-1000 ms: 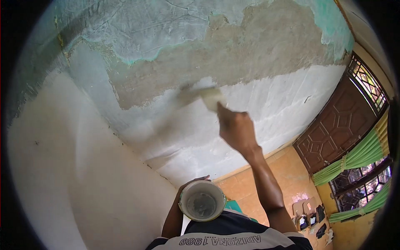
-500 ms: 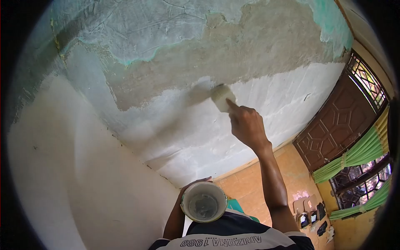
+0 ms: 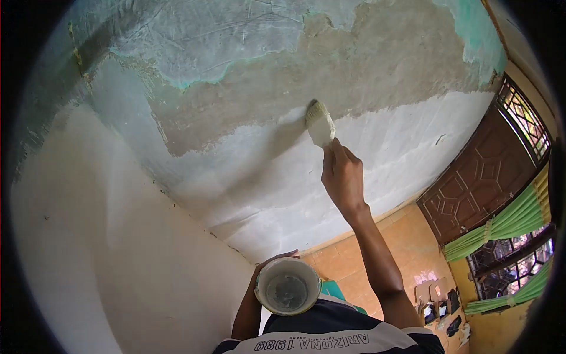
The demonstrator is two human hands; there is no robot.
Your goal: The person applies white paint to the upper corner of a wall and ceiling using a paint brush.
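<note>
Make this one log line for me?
right hand: wide pale bristle brush at patchy white-and-grey wall | left hand: round whitish bucket

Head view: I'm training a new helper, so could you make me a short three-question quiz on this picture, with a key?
1. Which hand holds the bucket?
A) the right
B) the left
C) both

2. True or false: the brush has its bristles turned down toward the bucket.

3. Fill in: just below the grey-brown patch in the picture, the wall is coloured ____.

Key:
1. B: the left hand is at the bucket's side.
2. False: the right hand holds the brush with its bristles toward the wall, away from the bucket.
3. White.
</note>
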